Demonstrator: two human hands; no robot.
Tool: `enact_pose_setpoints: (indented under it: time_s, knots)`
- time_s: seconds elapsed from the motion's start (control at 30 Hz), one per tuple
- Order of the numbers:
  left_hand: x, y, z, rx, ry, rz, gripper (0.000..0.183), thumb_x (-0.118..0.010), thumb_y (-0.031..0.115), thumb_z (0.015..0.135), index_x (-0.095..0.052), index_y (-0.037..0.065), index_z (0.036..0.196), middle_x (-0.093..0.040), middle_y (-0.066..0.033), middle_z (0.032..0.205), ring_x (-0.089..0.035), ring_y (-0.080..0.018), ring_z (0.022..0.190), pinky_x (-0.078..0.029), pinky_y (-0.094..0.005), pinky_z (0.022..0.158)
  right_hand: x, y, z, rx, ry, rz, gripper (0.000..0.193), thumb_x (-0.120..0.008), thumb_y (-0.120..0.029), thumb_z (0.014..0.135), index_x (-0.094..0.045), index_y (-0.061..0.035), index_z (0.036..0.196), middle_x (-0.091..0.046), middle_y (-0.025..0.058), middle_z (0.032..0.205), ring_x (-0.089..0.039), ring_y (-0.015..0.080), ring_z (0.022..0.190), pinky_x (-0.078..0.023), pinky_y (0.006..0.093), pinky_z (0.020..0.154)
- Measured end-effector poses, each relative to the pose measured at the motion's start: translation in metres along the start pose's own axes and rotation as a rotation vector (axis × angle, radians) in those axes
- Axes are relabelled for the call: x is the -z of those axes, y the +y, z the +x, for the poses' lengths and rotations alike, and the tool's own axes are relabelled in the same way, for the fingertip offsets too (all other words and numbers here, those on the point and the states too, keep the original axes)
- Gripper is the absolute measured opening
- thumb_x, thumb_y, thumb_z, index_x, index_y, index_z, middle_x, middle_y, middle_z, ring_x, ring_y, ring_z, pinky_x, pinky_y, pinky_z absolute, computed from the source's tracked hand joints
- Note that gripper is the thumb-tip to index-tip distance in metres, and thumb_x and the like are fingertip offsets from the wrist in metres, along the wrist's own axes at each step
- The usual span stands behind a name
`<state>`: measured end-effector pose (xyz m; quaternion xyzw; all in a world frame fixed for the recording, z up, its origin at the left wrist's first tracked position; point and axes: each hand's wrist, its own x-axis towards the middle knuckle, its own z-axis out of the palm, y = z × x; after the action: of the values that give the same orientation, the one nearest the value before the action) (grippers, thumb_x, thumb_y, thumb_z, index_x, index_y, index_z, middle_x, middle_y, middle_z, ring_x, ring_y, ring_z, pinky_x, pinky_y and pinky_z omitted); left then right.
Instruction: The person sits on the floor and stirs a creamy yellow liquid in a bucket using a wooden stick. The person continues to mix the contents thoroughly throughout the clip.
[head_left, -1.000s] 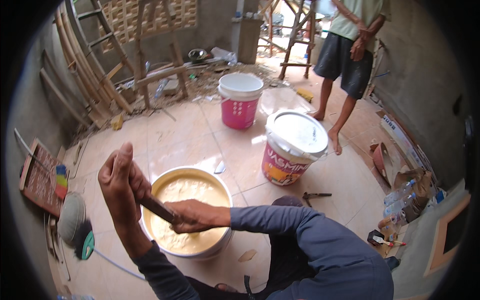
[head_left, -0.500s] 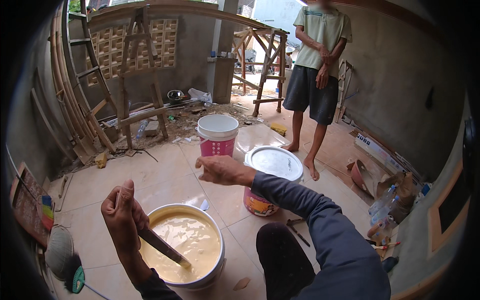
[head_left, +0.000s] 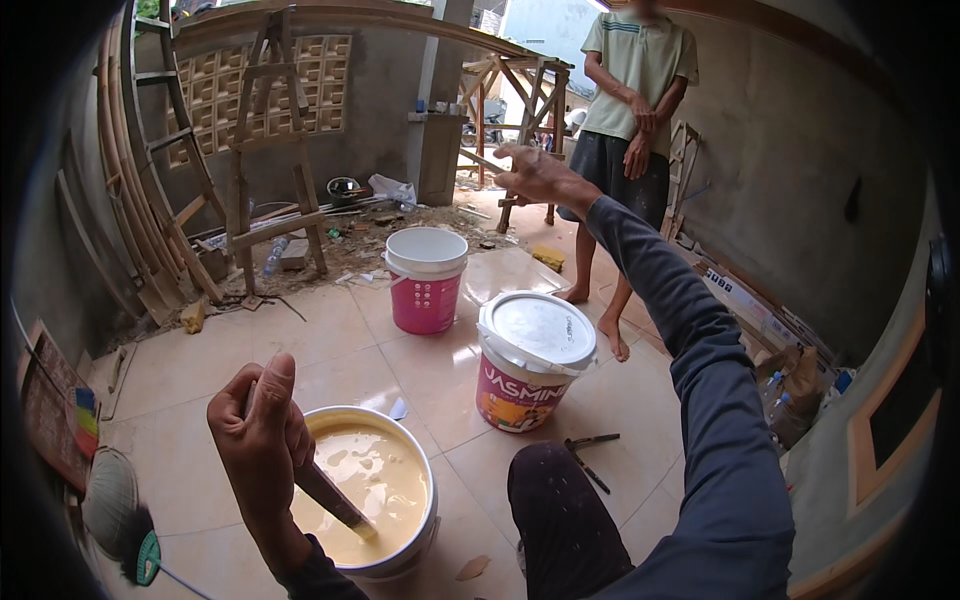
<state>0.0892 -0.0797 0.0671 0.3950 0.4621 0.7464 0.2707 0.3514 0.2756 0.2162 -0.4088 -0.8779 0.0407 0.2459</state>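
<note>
My left hand (head_left: 262, 425) is wrapped round a wooden stick (head_left: 335, 500), thumb uppermost. The stick's lower end dips into cream-yellow paint (head_left: 375, 470) that fills much of a white bucket (head_left: 428, 535) on the floor. Out ahead, my right arm is stretched forward, with the right hand (head_left: 545, 178) raised in the air and its fingers extended toward the left; nothing shows in it. Below that arm stands a lidded paint bucket (head_left: 525, 385) with a white lid. Farther off is a pink bucket (head_left: 425, 300) without a lid.
A barefoot person (head_left: 640, 110) stands ahead with hands crossed. Wooden trestles (head_left: 275, 150) and a ladder (head_left: 175, 130) stand by the left wall, with rubble (head_left: 370, 240) along its base. Black tools (head_left: 590, 455) lie by my knee. A yellow sponge-like block (head_left: 548, 258) is near the person.
My right hand has moved up, forward and to the right, from over the buckets to in front of the person. The left hand still holds the stick in the paint.
</note>
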Motion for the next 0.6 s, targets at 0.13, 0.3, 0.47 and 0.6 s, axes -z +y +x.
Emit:
enact_pose_setpoints:
  time_s: [0.13, 0.3, 0.47, 0.6]
  knots:
    - [-0.026, 0.003, -0.011, 0.048, -0.110, 0.030, 0.041, -0.069, 0.029, 0.102, -0.048, 0.014, 0.071, -0.037, 0.0064, 0.049, -0.031, -0.0024, 0.037, -0.024, -0.0247, 0.034, -0.120, -0.086, -0.097, 0.568, -0.438, -0.043, 0.051, -0.075, -0.023, 0.088, -0.061, -0.0053, 0.134, -0.071, 0.0168, 0.098, -0.071, 0.0338, 0.095, -0.055, 0.0438, 0.088]
    - [-0.042, 0.008, -0.025, 0.024, -0.170, 0.077, 0.043, -0.072, 0.028, 0.101, -0.052, 0.007, 0.069, -0.043, 0.0031, 0.050, -0.039, -0.0040, 0.040, -0.029, -0.0236, 0.036, -0.219, -0.151, -0.202, 1.075, -0.551, 0.547, 0.059, -0.079, -0.021, 0.087, -0.051, -0.0056, 0.136, -0.058, 0.0156, 0.108, -0.062, 0.0370, 0.102, -0.049, 0.0489, 0.089]
    - [-0.031, 0.009, -0.028, 0.020, -0.103, 0.023, 0.044, -0.072, 0.027, 0.101, -0.051, 0.007, 0.068, -0.042, 0.0032, 0.050, -0.037, -0.0040, 0.039, -0.027, -0.0237, 0.036, -0.245, -0.175, -0.232, 0.695, -0.780, 0.941, 0.043, -0.077, -0.025, 0.089, -0.055, -0.0027, 0.119, -0.061, 0.0170, 0.109, -0.063, 0.0351, 0.102, -0.050, 0.0451, 0.089]
    - [-0.033, 0.021, -0.038, -0.044, -0.067, 0.048, 0.043, -0.072, 0.026, 0.101, -0.050, 0.008, 0.068, -0.041, 0.0035, 0.050, -0.036, -0.0037, 0.038, -0.026, -0.0237, 0.036, -0.283, -0.184, -0.244, 0.738, -0.639, 0.994, 0.037, -0.076, -0.028, 0.091, -0.057, -0.0021, 0.109, -0.062, 0.0164, 0.100, -0.065, 0.0372, 0.096, -0.050, 0.0457, 0.083]
